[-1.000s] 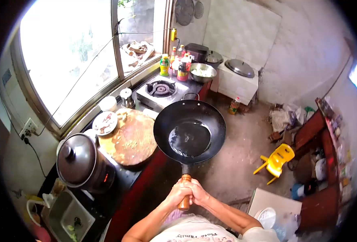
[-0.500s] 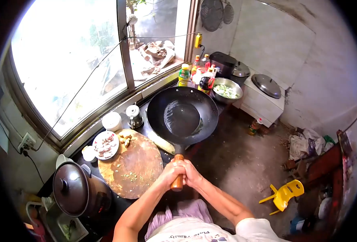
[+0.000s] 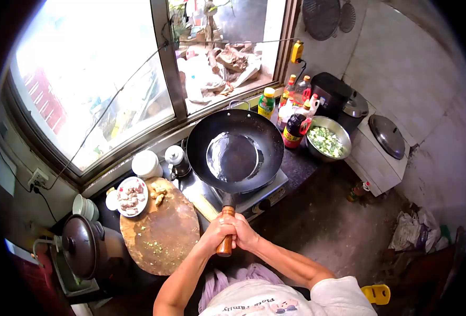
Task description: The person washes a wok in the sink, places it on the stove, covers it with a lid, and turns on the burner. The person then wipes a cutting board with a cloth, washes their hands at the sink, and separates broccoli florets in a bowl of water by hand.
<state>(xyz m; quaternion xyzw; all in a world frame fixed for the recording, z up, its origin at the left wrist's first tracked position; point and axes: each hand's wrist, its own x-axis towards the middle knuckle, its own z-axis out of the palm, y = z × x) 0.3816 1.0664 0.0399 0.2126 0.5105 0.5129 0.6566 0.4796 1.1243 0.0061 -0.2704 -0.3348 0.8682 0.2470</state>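
Note:
Both hands are wrapped round the wooden handle (image 3: 224, 246) of a black wok (image 3: 234, 152). My left hand (image 3: 216, 231) is on the handle's left side, and my right hand (image 3: 245, 231) closes on it from the right, the two touching. The wok is over the gas stove (image 3: 275, 190), hiding the burner; whether it rests there I cannot tell. A little clear liquid shines in its bottom. To the left lies a round chopping board (image 3: 162, 226) with chopped green bits and ginger (image 3: 159, 193). A bowl of cut meat (image 3: 132, 197) stands at its upper left edge.
Right of the wok stand sauce bottles (image 3: 292, 131) and a metal bowl of chopped greens (image 3: 326, 141). A lidded dark pot (image 3: 80, 247) is at the left, near a sink (image 3: 67, 271). Behind are a white container (image 3: 146, 164) and a window. A yellow chair (image 3: 376, 294) stands lower right.
The wok, held in both hands, has moved from over the floor beside the counter to over the stove. The view has turned, bringing the bottles and greens bowl nearer.

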